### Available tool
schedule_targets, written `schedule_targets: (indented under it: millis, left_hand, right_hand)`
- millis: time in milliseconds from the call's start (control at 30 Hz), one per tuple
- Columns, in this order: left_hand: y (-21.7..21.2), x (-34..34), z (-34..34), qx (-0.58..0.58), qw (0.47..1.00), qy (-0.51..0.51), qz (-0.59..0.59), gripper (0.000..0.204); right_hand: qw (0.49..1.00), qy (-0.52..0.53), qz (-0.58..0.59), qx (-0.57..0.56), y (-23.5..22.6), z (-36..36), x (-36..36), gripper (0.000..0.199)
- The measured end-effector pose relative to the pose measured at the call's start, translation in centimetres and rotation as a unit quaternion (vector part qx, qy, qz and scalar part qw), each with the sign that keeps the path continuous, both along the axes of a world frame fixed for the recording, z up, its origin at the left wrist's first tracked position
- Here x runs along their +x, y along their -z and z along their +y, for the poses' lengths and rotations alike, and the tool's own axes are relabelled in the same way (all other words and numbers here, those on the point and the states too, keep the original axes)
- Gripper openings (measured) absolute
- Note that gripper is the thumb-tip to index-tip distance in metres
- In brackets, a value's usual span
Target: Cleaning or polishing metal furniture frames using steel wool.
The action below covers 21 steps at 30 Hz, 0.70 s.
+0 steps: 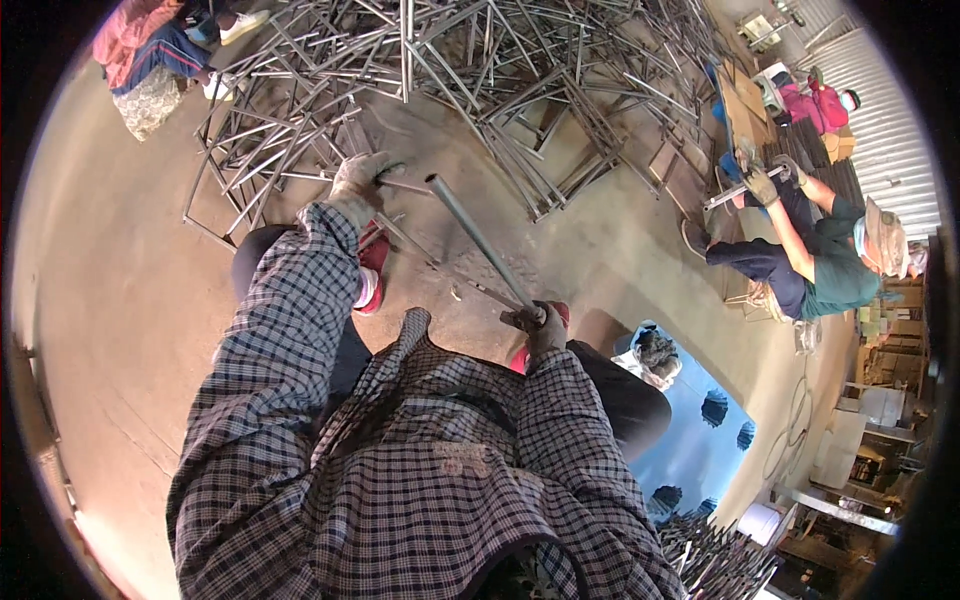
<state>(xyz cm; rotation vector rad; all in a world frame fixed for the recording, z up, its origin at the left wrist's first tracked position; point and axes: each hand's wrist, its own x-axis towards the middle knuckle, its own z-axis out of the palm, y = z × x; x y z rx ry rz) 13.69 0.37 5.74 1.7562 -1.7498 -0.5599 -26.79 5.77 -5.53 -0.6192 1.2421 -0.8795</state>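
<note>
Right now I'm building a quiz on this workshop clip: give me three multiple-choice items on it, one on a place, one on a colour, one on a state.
1. Where does the big pile of metal frames lie?
A. on the floor ahead of the person
B. on a bench
C. in a cart

2. What colour is the sheet on the floor at lower right?
A. green
B. blue
C. yellow

3. What is the right hand doing?
A. hanging free
B. resting on a knee
C. gripping the end of a long metal tube

Answers: 1 A, the frames spread over the concrete floor; 2 B, the sheet is plainly blue; 3 C, the gloved fingers close round the tube's near end, while the left hand grips a thin rod.
</note>
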Motion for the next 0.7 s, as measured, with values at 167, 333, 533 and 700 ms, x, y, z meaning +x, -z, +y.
schedule_targets:
  millis: [167,333,533,700]
  left_hand:
    - [8.1,5.0,0.4,-0.046,0.868,-0.172,0.463,0.040]
    - [2.9,0.6,-0.8,0.124,0.822,-0.274,0.483,0.035]
    - [1.1,-0.7,0.0,0.308,0.936,-0.020,-0.170,0.051]
    - [-7.5,-7.8,3.3,0.002,0.995,0.095,-0.037,0.043]
  right_hand:
    - [0.995,-0.051,0.069,-0.045,-5.7,-1.5,1.0,0.024]
    - [0.811,-0.217,0.490,-0.235,-15.4,-5.2,-3.3,0.020]
    - [0.503,-0.320,0.672,-0.441,-25.9,-6.8,1.7,0.024]
    - [0.446,-0.414,0.682,-0.406,-25.9,-7.5,4.5,0.018]
